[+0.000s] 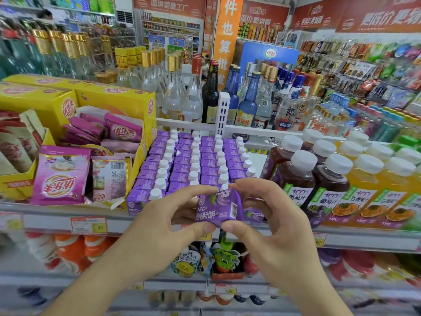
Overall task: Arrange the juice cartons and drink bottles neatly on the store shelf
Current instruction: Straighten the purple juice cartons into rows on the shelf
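Far left of the grip, yellow display boxes (57, 103) hold pink milk-tea sachets (61, 176), the leftmost box cut off by the frame edge and its print blurred. Nearer, rows of purple juice cartons (182, 160) with white caps stand in tidy files on the shelf (52, 221), running back from just behind the hands; the front cartons are partly hidden by the fingers. The left hand (159, 226) pinches one purple carton (218, 208) between thumb below and fingers above, on its left side. This held carton sits in front of the shelf edge, tilted, its barcode side turned right; its cap is hidden. The right hand (271, 224) pinches the same carton from the right, thumb under its lower corner and fingertip on its top. Right of the grip stand white-capped grape juice bottles (296, 176), then orange passion-fruit juice bottles (369, 183), the last ones cut off at the edge. Above and behind, liquor bottles (248, 99) crowd a higher shelf. Below the hands, lower shelves hold drink pouches (225, 258), blurred and hard to read.
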`<action>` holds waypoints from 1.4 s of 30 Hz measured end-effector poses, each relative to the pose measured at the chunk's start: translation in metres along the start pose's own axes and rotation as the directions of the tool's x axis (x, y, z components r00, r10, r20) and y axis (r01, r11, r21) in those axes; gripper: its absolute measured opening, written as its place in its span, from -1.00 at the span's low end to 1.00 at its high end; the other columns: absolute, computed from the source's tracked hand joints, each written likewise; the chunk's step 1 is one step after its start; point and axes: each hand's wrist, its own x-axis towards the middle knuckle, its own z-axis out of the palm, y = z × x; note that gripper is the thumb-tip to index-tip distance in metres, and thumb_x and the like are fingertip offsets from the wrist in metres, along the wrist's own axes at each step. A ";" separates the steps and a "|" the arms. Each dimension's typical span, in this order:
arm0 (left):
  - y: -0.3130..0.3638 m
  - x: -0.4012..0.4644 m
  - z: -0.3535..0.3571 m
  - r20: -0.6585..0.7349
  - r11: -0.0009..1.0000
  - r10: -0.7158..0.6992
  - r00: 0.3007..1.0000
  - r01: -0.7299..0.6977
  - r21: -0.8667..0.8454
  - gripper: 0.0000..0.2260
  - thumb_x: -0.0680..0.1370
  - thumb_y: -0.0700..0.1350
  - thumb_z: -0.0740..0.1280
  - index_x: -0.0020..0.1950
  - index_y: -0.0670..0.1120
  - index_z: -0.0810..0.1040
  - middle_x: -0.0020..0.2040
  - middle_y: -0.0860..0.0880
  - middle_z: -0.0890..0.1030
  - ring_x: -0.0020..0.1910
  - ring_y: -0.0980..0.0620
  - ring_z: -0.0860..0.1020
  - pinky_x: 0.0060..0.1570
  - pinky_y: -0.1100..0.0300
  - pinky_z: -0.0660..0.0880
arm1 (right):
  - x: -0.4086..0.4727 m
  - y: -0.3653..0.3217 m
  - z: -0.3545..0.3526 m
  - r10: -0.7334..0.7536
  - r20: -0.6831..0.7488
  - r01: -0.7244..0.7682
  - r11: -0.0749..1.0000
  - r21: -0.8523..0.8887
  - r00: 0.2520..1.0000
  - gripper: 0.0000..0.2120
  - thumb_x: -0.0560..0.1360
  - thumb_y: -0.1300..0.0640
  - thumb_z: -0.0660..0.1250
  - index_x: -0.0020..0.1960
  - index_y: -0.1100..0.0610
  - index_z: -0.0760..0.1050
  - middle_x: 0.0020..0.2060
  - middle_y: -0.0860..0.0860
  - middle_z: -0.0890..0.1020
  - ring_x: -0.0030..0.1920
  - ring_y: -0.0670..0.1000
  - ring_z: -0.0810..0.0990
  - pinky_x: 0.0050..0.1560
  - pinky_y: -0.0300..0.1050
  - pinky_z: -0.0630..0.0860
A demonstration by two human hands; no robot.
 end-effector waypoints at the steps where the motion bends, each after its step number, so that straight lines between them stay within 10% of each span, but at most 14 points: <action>1: -0.001 0.001 0.001 -0.003 1.000 -0.004 1.000 0.004 -0.021 -0.53 0.51 -0.03 0.56 0.32 0.37 0.56 0.14 0.15 0.73 0.16 0.12 0.69 0.22 0.16 0.60 | 0.000 0.002 0.000 0.003 0.001 -0.003 1.000 0.024 1.000 -0.51 0.46 0.14 0.65 0.32 -0.01 0.56 0.22 -0.09 0.68 0.28 0.07 0.66 0.23 0.03 0.63; 14: -0.005 0.005 0.003 0.093 0.917 -0.021 0.995 0.056 -0.394 -0.54 0.46 -0.27 0.51 0.23 0.20 0.65 0.24 -0.05 0.72 0.18 -0.13 0.72 0.18 0.02 0.66 | 0.000 0.006 0.000 0.006 0.136 -0.001 0.999 -0.037 0.991 -0.47 0.52 0.14 0.59 0.42 -0.03 0.51 0.33 -0.08 0.63 0.37 0.08 0.60 0.32 0.08 0.56; 21: -0.006 0.007 -0.005 0.068 0.974 -0.062 0.996 0.076 -0.215 -0.55 0.39 0.30 0.55 0.26 0.39 0.60 0.30 0.11 0.65 0.20 0.06 0.67 0.11 0.11 0.66 | 0.004 0.007 0.004 -0.057 0.072 0.070 0.980 -0.186 0.996 -0.53 0.48 0.19 0.60 0.34 0.02 0.56 0.33 -0.11 0.57 0.40 0.05 0.55 0.30 -0.01 0.57; 26: -0.002 0.008 0.000 -0.021 0.958 -0.090 0.996 0.081 -0.276 -0.68 0.47 0.19 0.57 0.20 0.23 0.65 0.15 0.05 0.73 0.14 -0.01 0.71 0.12 -0.01 0.67 | 0.006 0.005 0.010 -0.080 0.081 0.098 0.962 -0.255 0.994 -0.46 0.47 0.15 0.60 0.39 -0.07 0.53 0.34 -0.17 0.53 0.40 0.04 0.54 0.26 -0.06 0.58; 33: 0.003 0.011 -0.003 0.023 0.719 -0.268 0.963 0.216 -0.661 -0.70 0.56 -0.09 0.42 0.25 -0.17 0.64 0.11 -0.24 0.75 0.00 -0.19 0.75 0.04 -0.03 0.71 | 0.008 0.007 0.001 0.114 0.087 -0.112 0.993 -0.029 0.990 -0.53 0.54 0.19 0.56 0.38 -0.07 0.52 0.28 -0.10 0.64 0.31 0.02 0.63 0.26 -0.01 0.60; 42: -0.002 0.014 -0.003 0.150 0.722 -0.305 0.940 0.331 -0.608 -0.52 0.50 0.20 0.34 0.07 -0.19 0.77 -0.01 -0.25 0.73 -0.09 -0.14 0.70 -0.14 0.02 0.68 | 0.008 0.009 0.001 0.240 0.043 -0.244 0.961 0.130 0.970 -0.63 0.51 -0.13 0.49 0.26 -0.03 0.62 0.16 -0.03 0.73 0.19 0.05 0.70 0.20 0.15 0.65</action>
